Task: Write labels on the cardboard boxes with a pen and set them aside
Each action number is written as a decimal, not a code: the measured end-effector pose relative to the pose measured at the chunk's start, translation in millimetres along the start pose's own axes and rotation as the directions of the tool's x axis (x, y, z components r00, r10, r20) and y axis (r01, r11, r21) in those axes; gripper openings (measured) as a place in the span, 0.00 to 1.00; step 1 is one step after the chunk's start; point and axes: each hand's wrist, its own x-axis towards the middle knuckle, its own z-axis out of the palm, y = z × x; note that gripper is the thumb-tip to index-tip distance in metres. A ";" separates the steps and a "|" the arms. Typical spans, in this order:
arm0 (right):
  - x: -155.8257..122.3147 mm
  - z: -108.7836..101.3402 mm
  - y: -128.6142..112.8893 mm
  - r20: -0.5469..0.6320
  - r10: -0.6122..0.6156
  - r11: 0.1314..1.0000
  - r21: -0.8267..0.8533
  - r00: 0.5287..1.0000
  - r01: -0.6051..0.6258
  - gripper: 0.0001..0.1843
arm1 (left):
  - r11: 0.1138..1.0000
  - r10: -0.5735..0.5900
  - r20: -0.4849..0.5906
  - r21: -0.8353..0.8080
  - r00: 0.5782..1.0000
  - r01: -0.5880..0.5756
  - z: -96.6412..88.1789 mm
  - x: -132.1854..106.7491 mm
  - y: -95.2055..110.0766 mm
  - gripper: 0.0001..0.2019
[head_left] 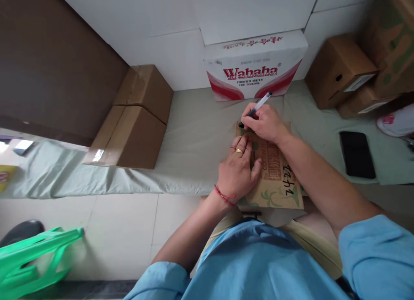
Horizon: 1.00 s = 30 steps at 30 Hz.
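Observation:
My right hand [265,122] grips a marker pen [258,105] with its black tip pressed on the far left corner of a flat cardboard piece [278,181] printed with green palm trees and red lettering. Handwritten black digits show on the cardboard's near right side. My left hand [237,170], wearing a gold ring and a red wrist string, lies flat on the cardboard with fingers stretched out, holding it down. The cardboard rests on a pale green sheet [194,136] and overhangs its near edge toward my lap.
A white Wahaha water carton [255,67] stands just beyond the cardboard. Brown boxes [136,118] sit at the left, more brown boxes [343,71] at the far right. A black phone [357,154] lies right. A green plastic stool [32,257] stands on the floor, lower left.

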 end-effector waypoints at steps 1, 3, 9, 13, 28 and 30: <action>0.5 0.6 -0.1 0.007 -0.002 1.000 -0.004 1.000 0.002 0.04 | 1.000 -0.001 0.001 -0.003 1.000 0.001 0.0 -0.2 -0.2 0.29; 1.5 1.9 -0.1 0.013 -0.004 1.000 -0.005 1.000 0.004 0.04 | 1.000 0.007 -0.001 -0.017 1.000 -0.007 0.5 -0.3 -1.0 0.29; 2.2 2.9 0.6 0.024 -0.002 1.000 -0.009 1.000 0.002 0.05 | 0.999 0.023 -0.008 -0.038 1.000 -0.023 2.2 -0.3 -2.1 0.29; 2.6 2.9 0.1 0.021 -0.008 0.999 -0.042 1.000 0.009 0.05 | 0.999 0.023 -0.006 -0.037 1.000 -0.024 1.8 -0.2 -1.6 0.29; 1.2 3.3 -1.5 -0.031 -0.009 0.995 -0.096 0.999 0.006 0.04 | 0.998 0.009 0.002 -0.069 1.000 -0.009 2.0 -0.2 -2.1 0.29; 0.7 3.7 -1.8 -0.018 -0.004 0.998 -0.070 1.000 0.003 0.04 | 0.997 0.005 0.004 -0.072 1.000 -0.004 1.9 -0.1 -1.9 0.29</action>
